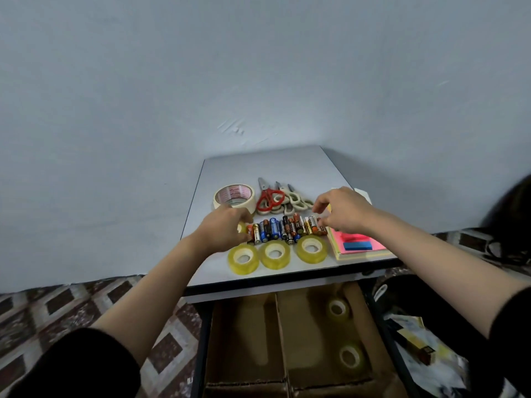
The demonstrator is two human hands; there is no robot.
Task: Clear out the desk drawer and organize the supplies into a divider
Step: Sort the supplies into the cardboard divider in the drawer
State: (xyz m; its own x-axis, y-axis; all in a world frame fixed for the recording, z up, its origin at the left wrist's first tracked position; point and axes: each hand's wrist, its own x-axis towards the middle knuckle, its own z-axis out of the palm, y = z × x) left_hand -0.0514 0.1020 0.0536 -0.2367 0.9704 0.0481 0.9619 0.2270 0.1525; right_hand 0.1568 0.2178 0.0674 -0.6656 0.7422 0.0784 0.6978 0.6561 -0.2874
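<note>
Now both hands bracket the batteries (283,229) at mid-frame.
Left hand (225,229) and right hand (343,211) curl at the row's ends; whether they grip, I cannot tell. Lower centre, the cardboard divider (280,326) sits in the open drawer (204,346), two tape rolls (339,308) in its right compartment.

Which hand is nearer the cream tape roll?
Left. The left hand is just in front of the cream tape roll; the right hand is off to its right, past the scissors.

The masking tape roll (233,196) carries red printed lettering on its inner core, too blurred to read. The batteries (284,229) bear brand labels, also too small to make out.
</note>
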